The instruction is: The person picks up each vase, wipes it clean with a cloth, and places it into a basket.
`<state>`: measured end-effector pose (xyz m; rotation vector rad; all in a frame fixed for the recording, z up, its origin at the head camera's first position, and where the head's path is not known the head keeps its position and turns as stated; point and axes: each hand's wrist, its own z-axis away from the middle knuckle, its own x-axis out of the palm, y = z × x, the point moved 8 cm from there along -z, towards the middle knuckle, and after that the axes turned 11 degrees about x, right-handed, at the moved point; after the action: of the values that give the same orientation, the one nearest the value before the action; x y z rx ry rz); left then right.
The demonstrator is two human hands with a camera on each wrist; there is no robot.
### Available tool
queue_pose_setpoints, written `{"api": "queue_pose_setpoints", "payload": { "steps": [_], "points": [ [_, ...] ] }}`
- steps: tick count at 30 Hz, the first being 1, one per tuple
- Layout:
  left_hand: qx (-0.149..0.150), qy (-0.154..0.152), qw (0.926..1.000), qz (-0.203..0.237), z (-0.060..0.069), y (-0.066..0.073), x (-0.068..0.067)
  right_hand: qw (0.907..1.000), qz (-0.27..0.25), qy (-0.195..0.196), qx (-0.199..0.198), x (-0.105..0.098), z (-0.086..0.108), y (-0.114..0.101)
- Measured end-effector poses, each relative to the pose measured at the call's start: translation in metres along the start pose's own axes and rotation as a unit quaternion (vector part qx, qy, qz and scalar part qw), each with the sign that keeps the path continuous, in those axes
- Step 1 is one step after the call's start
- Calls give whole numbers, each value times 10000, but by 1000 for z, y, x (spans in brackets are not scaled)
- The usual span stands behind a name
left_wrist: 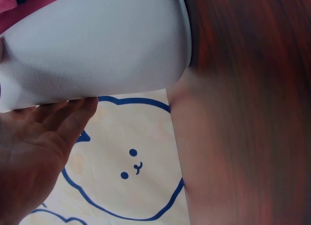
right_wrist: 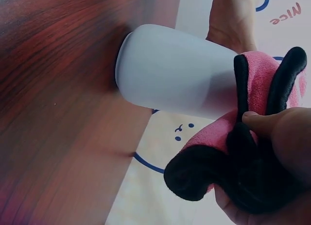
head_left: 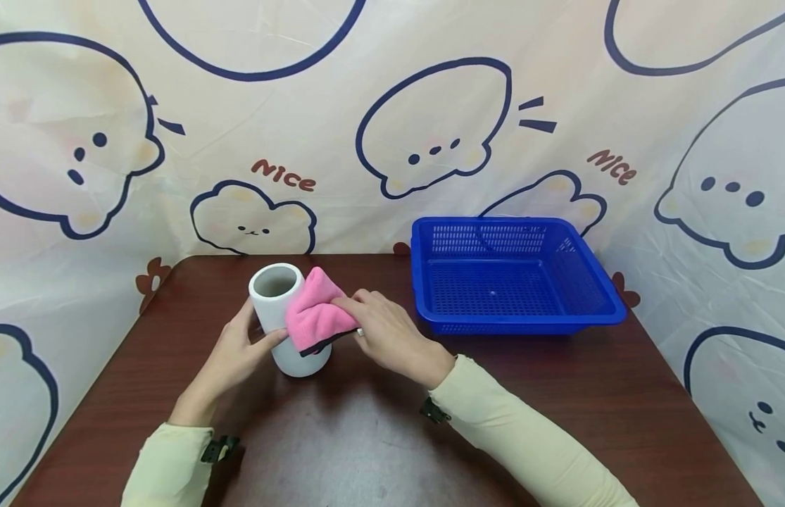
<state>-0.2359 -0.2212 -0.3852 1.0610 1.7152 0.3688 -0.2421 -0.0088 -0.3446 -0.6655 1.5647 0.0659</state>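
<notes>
From where I stand, the white vase (head_left: 272, 314) is upright on the table (head_left: 354, 451), left of centre in the frame. The left hand (head_left: 235, 354) has a grip on its side, fingers behind and thumb in front, probably so it won't tip. The right hand (head_left: 392, 336) pinches a bunched pink cloth (head_left: 319, 313) with black edging, its grip closed on the folds; the cloth covers the vase's upper right side, seemingly bunched to give a soft pad there. The blue basket (head_left: 512, 322), at right of the frame, sits well apart, perhaps to leave both arms room.
</notes>
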Motion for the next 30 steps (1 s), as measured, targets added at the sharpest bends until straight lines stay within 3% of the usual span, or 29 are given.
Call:
{"api": "queue_pose_setpoints", "payload": {
  "steps": [30],
  "points": [
    [-82,-83,9999,-45,-1,-1,2,9997,193,46,-170,14,1,1]
  ]
}}
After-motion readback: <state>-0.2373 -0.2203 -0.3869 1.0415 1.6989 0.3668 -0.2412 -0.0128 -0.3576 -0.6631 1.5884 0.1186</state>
